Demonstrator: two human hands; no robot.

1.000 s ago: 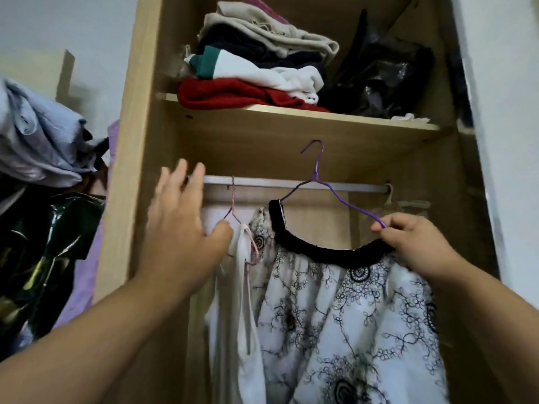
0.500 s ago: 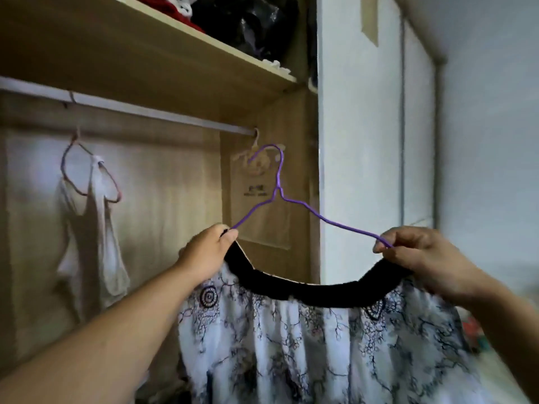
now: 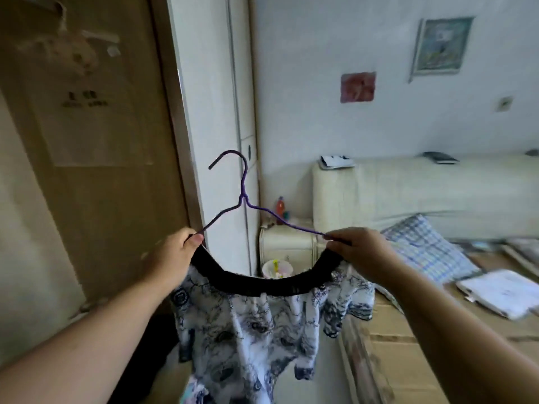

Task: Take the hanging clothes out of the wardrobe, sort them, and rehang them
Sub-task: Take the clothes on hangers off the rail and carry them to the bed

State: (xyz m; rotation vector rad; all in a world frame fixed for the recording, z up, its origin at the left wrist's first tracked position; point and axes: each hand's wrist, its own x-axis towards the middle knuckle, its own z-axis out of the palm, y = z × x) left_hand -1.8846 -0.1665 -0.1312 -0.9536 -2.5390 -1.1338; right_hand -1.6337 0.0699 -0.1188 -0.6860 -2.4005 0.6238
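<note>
While the wardrobe (image 3: 87, 170) fills the left with its brown wooden panel, a white door edge (image 3: 210, 112) stands just to its right. The left hand (image 3: 172, 258) has its fingers curled and its thumb pressed down, pinching the left end of the purple wire hanger (image 3: 243, 196) together with the black waistband (image 3: 262, 284) of the garment. The hanger is held up in the air in front of the door edge, its hook free and touching nothing. From the sagging waistband the white, dark-patterned skirt (image 3: 256, 339) hangs down between the forearms. The right hand (image 3: 355, 249) pinches the hanger's right end and the band there. Farther off stand a small white cabinet (image 3: 287, 246) with an orange bottle (image 3: 280, 207) on it, then a cream sofa (image 3: 408, 193) and a checked pillow (image 3: 428, 249) at right.
</note>
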